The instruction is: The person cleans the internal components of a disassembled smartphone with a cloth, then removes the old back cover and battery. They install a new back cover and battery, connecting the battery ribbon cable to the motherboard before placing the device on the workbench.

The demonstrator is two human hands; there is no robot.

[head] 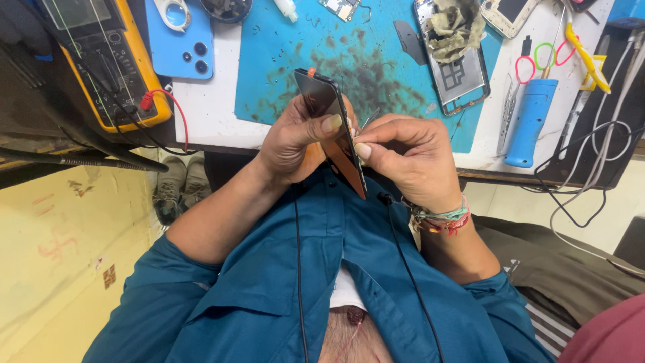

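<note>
Head view, A: Dark phone panel (321, 99) held up on edge just below the blue mat (282, 60), off the table, over the lap. Left hand (292, 144) wrapped around its back, thumb pressed across the glass. Right hand (406, 154) pinched tight at the panel's long edge, fingertips closed on a thin metal piece (371, 117) (tweezers or a wire, too small to tell).

B: Risks?

A: Likely cracking, judging by the thumb pressing on thin glass with nothing under it. Possibly also a slip of the metal tip along the edge, scratching the face or nicking a fingertip. If let go, a fall past the mat's near edge to the floor.

B: Containers?

A: Dark round dish (225, 8) at the mat's far left corner, cut by the picture's edge; dark bits inside, not identifiable. Open phone frame (463, 81) on the mat's right side, serving as a tray, with a crumpled grey wad (453, 27) lying in its upper half. Left of the mat, a blue phone back (180, 40) and a yellow meter (101, 60), neither holding anything.
</note>
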